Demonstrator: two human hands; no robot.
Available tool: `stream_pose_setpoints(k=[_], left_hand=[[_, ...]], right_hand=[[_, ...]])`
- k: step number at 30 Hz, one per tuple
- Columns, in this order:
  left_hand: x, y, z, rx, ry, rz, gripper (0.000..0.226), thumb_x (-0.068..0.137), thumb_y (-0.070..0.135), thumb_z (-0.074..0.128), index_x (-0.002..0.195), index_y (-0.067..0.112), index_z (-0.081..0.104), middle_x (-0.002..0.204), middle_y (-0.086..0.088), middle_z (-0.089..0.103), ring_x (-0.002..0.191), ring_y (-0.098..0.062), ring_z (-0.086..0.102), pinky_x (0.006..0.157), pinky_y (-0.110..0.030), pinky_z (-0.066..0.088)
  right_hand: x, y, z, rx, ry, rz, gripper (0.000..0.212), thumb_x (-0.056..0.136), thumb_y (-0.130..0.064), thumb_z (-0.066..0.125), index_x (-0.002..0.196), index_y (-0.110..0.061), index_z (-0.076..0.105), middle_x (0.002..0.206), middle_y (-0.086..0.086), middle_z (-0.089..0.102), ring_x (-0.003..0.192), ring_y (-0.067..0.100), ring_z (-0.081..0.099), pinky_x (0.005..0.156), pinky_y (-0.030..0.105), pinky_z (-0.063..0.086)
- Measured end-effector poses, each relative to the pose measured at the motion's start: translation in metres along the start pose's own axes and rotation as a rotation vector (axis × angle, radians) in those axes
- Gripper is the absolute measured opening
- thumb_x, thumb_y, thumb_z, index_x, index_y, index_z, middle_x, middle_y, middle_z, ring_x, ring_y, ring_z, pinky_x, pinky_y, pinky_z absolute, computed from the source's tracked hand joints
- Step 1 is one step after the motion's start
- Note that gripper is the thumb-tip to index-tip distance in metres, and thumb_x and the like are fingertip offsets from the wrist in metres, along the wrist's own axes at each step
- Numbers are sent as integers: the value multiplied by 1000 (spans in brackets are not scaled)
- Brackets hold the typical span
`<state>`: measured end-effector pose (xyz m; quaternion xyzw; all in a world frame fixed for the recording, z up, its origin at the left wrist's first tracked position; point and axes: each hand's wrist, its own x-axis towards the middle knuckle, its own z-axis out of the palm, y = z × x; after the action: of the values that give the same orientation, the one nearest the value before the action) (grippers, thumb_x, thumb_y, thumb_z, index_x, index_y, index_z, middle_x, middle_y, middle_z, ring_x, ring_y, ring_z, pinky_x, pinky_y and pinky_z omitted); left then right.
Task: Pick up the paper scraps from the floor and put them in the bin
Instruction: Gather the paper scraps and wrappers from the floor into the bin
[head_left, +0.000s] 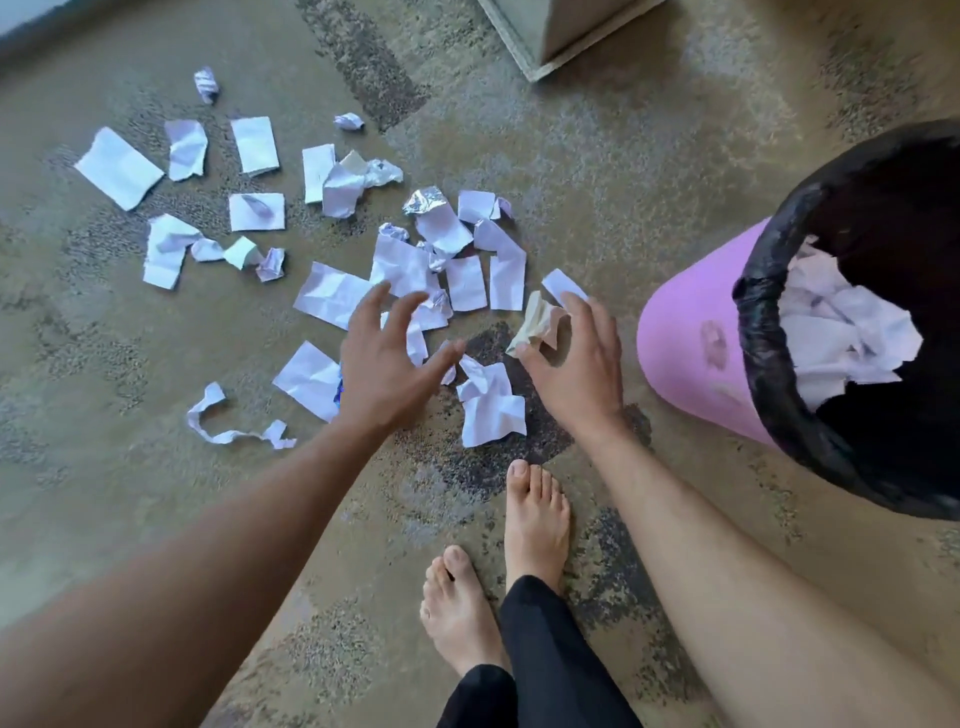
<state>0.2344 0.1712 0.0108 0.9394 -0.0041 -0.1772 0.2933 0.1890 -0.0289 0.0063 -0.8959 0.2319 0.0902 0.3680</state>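
Note:
Several white paper scraps (332, 293) lie scattered over the patterned carpet, some flat, some crumpled. My left hand (387, 364) hovers over the near scraps with its fingers spread and holds nothing. My right hand (576, 364) pinches a crumpled cream-coloured scrap (537, 325) between thumb and fingers, just above the floor. A creased white scrap (491, 405) lies between the two hands. To the right stands the pink bin (685, 353) with a black liner; crumpled paper (841, 332) sits inside it.
My two bare feet (535, 525) stand on the carpet just behind the hands. A pale furniture base (556, 36) stands at the top centre. A long torn strip (223, 426) lies at the near left.

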Motion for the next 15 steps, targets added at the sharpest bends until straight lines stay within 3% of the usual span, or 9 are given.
stream_pose_setpoints(k=[4, 10, 15], left_hand=[[62, -33, 18, 142, 28, 63, 73, 79, 66, 61, 140, 28, 46, 158, -11, 25, 146, -30, 22, 115, -44, 24], [124, -61, 46, 65, 88, -48, 85, 71, 75, 48, 143, 31, 40, 160, -10, 20, 148, -30, 18, 118, -50, 21], [165, -63, 50, 19, 75, 28, 86, 70, 72, 49, 147, 38, 35, 163, -1, 18, 150, -28, 14, 118, -53, 17]], right_hand=[[57, 5, 41, -96, -25, -64, 68, 84, -40, 68, 143, -22, 40, 150, 6, 34, 136, 29, 35, 107, 42, 35], [134, -5, 86, -237, -98, -160, 70, 87, -54, 59, 148, -33, 32, 162, 4, 15, 147, 30, 18, 113, 48, 23], [167, -17, 107, -413, -206, -246, 78, 88, -61, 53, 152, -39, 16, 164, 1, -3, 151, 28, 0, 117, 57, 7]])
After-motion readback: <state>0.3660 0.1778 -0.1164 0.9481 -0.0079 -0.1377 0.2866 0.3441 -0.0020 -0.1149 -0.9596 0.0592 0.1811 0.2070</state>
